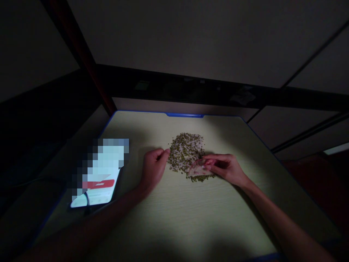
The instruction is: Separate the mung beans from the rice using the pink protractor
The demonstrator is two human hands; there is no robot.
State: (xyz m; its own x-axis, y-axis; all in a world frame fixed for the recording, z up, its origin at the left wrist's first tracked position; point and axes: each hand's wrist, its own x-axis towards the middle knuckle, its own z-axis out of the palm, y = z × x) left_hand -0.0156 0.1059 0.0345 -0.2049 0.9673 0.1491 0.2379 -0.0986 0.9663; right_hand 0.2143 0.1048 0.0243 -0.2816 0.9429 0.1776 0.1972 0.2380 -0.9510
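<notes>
A loose heap of small green beans (183, 154), looking like mung beans, lies mixed with pale bits on the table's middle. At its left edge rests my left hand (155, 168), curled closed with thumb against the fingers; whatever it may hold is hidden. On the heap's near right side, my right hand (226, 169) pinches a pinkish, partly see-through piece of thin sheet (197, 168), perhaps plastic. This piece lies over part of the heap, and several beans show along its lower edge.
The pale folding table (163, 225) has a blue rim. A lit tablet or phone (102, 196), partly blurred out, with a cable (87, 203), stands at the left. Behind the table runs a panelled wall (191, 43) with a dark recessed shelf (169, 87). The room is dim.
</notes>
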